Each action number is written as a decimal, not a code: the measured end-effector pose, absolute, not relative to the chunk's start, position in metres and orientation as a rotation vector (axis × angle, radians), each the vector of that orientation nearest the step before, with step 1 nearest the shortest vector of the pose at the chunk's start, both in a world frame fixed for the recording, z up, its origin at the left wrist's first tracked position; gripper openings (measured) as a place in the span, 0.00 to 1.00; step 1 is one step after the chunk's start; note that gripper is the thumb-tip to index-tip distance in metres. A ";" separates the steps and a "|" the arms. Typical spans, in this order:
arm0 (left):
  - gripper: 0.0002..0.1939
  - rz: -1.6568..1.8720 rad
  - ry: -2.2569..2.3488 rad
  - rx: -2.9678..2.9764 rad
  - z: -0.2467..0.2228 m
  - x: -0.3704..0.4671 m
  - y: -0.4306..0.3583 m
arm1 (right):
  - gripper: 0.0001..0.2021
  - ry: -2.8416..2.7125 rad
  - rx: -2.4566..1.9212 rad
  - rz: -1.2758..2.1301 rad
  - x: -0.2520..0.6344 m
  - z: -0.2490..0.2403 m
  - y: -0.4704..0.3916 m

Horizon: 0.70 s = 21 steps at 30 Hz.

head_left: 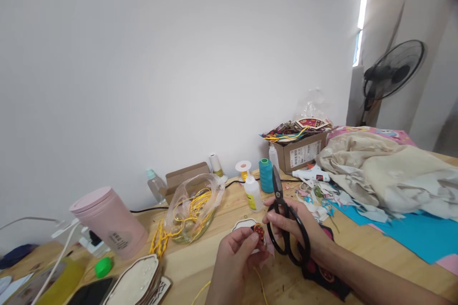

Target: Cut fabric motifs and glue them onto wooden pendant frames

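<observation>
My left hand (238, 252) pinches a small patterned fabric piece (258, 232) in red, orange and black. Close beside it, my right hand (300, 224) holds black-handled scissors (278, 190), blades pointing up and pressed together. Behind the left hand a pale wooden plaque (245, 223) with a shaped edge is partly hidden. Yellow cord (263, 286) trails on the table below the left hand. Dark fabric with a pink and red pattern (327, 274) lies under my right forearm. A white glue bottle (253, 194) stands just beyond the hands.
A teal thread spool (265, 175) and a cardboard box (304, 152) full of patterned pieces stand at the back. Scraps and a glue gun (311, 173) lie right, near cream cloth (390, 171). To the left are yellow cord in a bag (195, 209), a pink canister (110, 221) and stacked wooden plaques (134, 281).
</observation>
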<state>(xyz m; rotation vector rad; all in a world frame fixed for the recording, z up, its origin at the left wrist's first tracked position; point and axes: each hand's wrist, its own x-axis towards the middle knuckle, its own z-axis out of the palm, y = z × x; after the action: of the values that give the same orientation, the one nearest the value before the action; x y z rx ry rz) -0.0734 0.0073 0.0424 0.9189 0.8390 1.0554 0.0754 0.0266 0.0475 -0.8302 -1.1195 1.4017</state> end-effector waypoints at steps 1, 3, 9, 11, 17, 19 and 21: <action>0.05 1.054 0.842 0.928 0.042 -0.073 0.007 | 0.18 -1.127 -0.838 1.407 0.076 0.048 0.027; 0.05 1.041 0.858 0.953 0.042 -0.073 0.007 | 0.18 -1.143 -0.848 1.429 0.076 0.047 0.026; 0.06 1.009 0.898 1.029 0.036 -0.074 0.010 | 0.20 -1.147 -0.821 1.530 0.075 0.045 0.025; 0.06 1.003 0.899 1.037 0.034 -0.074 0.012 | 0.20 -1.148 -0.809 1.548 0.076 0.044 0.025; 0.07 1.002 0.895 1.031 0.035 -0.074 0.011 | 0.19 -1.142 -0.815 1.528 0.075 0.043 0.026; 0.08 1.001 0.894 1.035 0.038 -0.073 0.010 | 0.19 -1.132 -0.814 1.516 0.075 0.043 0.027; 0.07 1.007 0.897 1.033 0.040 -0.071 0.009 | 0.20 -1.127 -0.810 1.499 0.075 0.043 0.027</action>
<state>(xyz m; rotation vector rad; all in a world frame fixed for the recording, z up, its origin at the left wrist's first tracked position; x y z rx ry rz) -0.0711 0.0089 0.0405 1.0331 0.8970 1.0068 0.0751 0.0268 0.0432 -0.8104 -1.1267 1.4990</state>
